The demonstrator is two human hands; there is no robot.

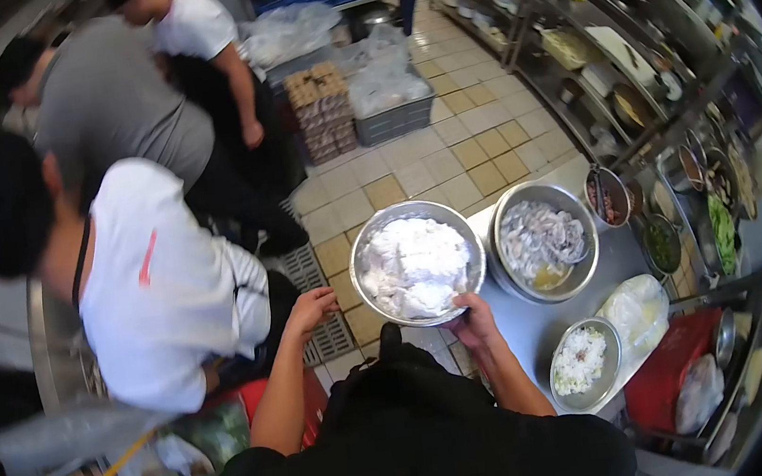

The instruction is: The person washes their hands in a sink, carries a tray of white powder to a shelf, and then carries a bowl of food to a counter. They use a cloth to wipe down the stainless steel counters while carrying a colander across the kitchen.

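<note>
A steel bowl (361,290) full of pieces coated in white powder (417,262) is held out in front of me. My right hand (475,322) grips its near right rim, thumb on the inside edge. To the left of the bowl, my left hand (312,310) is apart from it, fingers extended and holding nothing. Just right of the bowl, on a steel table (516,316), stands a larger steel bowl (504,266) with pale grey, wet-looking strips (542,235) and a little yellowish liquid.
A smaller bowl of chopped white and green food (580,361) and a plastic bag (637,311) share the table. Several co-workers stand at left, the nearest in a white shirt (168,283). Crates (395,122) and stacked egg trays (320,112) sit on the tiled floor; shelves (559,64) line the right.
</note>
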